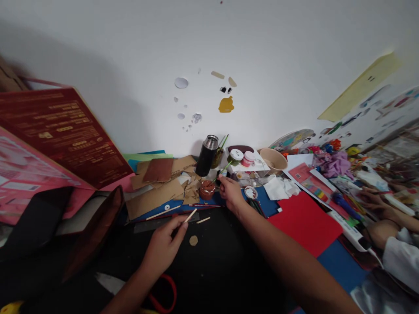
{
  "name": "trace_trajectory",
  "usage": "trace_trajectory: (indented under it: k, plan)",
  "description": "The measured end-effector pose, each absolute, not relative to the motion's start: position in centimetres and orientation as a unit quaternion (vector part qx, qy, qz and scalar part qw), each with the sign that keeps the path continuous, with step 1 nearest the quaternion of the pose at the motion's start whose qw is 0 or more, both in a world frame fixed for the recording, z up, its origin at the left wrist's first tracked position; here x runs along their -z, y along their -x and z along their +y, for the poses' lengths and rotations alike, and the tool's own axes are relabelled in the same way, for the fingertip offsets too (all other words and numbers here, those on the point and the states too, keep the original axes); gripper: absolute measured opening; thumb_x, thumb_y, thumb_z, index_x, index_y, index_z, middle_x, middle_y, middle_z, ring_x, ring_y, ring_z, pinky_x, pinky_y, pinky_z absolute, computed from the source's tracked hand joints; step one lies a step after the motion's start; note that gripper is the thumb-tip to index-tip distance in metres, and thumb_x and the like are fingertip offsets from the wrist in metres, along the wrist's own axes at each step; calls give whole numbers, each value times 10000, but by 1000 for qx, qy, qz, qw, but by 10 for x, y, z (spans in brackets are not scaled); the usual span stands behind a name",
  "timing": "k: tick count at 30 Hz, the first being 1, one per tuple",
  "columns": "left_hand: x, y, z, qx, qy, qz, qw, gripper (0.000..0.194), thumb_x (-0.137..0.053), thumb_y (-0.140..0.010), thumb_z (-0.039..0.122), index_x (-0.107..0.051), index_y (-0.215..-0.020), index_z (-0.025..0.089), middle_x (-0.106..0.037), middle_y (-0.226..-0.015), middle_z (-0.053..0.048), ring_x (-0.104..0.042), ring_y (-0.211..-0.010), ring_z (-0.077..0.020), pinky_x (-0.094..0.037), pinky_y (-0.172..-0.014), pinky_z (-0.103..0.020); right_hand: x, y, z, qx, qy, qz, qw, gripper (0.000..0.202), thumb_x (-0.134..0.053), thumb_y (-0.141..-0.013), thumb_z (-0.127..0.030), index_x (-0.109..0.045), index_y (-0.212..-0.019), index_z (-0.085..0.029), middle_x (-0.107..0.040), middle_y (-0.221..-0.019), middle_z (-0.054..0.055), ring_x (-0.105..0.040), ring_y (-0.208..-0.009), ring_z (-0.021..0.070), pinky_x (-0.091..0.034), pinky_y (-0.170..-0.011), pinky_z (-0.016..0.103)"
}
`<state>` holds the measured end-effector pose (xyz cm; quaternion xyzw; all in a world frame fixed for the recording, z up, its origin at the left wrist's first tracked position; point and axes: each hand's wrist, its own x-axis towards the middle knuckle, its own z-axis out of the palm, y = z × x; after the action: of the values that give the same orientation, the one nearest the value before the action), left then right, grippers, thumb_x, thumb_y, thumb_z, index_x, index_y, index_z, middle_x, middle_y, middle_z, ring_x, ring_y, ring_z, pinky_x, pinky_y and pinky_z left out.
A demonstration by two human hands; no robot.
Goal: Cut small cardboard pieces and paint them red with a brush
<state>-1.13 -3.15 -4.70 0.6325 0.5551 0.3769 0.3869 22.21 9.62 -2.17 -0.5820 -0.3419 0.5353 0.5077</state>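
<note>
Over the black surface [229, 261], left fingers [180, 232] pinch a pale, slim stick [191, 215]; right fingers [224, 185], a green brush [227, 165].

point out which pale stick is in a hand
The held stick, pinched by the left hand; the short stick and long stick both lie unheld.

- Likely an art-and-craft workspace, its black work surface [238, 270] against a white wall [131, 56]
- Far centre: brown paint jar [207, 192], pink paint jar [248, 161]
- Far left: cut cardboard [155, 199]
- Near left: red-handled scissors [174, 284]
- Right: red paper sheet [306, 224]
</note>
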Motion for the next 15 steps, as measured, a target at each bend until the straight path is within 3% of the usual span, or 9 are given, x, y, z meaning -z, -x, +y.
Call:
trace_trajectory:
  k: [7,15]
  plan:
    - [52,11,-31,-373,-632,556,390,351,-534,-969,512,-780,-1070,284,-803,-905,-5,-733,-777,-217,-572,-811,-316,29,-216,104,-485,581,-389,525,428,-791,-760,-572,-527,-734,-236,-367,-473,-114,-296,-393,87,-226,-396,237]
    - [53,12,-31,-362,-638,553,394,345,-534,-973,508,-776,-1083,288,-808,-941,-2,-741,-790,-214,-565,-801,-308,17,-218,105,-393,580,-471,536,333,-719,-822,-542,-633,-874,-225,-486,-526,-78,-402,-470,136,-305,-453,259]
